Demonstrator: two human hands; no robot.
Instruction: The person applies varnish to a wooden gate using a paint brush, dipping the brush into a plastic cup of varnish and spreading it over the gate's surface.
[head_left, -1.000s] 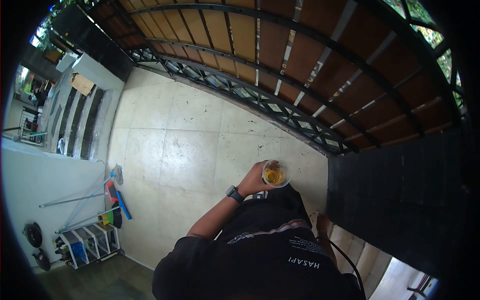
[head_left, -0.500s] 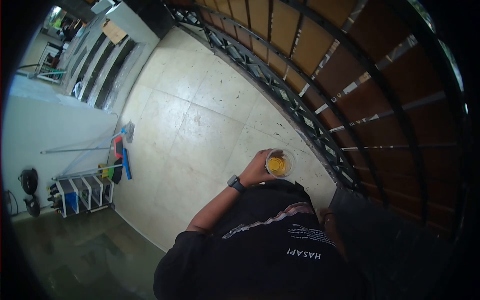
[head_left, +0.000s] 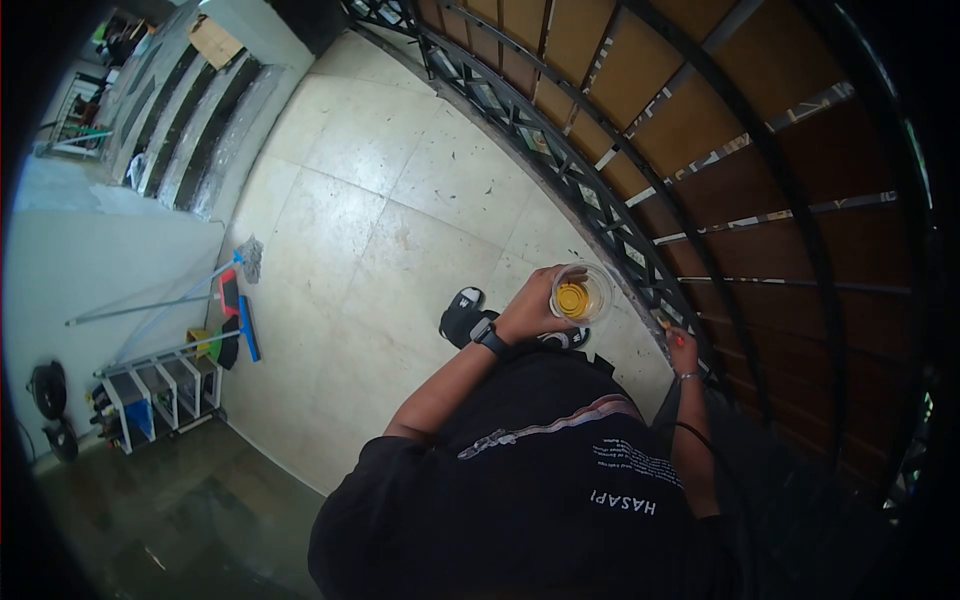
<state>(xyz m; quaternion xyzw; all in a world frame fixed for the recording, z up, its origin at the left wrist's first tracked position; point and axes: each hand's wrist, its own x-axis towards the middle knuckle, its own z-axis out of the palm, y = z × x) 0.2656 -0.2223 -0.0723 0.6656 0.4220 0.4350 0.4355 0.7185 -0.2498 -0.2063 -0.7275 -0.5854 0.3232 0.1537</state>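
Note:
My left hand [head_left: 533, 308], with a dark watch on its wrist, is wrapped round a clear plastic cup [head_left: 598, 294]. Amber liquid [head_left: 572, 299] covers the cup's bottom. Over by the foot of the gate [head_left: 655, 262], my right hand [head_left: 683, 352] is closed on a slim brush-like tool [head_left: 664, 322]. A red bit shows at the fingers, and the tool's pale tip points towards the gate's lower rail. The tool's exact kind I cannot tell.
Pale floor tiles [head_left: 345, 235] spread ahead, and my sandalled feet [head_left: 463, 312] stand on them. To the left are a mop [head_left: 251, 260], a blue squeegee [head_left: 248, 328] and a small rack [head_left: 165, 400] by the wall. Steps [head_left: 205, 115] rise at the upper left.
My right hand has come out from beside my body and reached forward to the gate, tool in view. The cup appears slightly farther right and higher. My feet have come into view.

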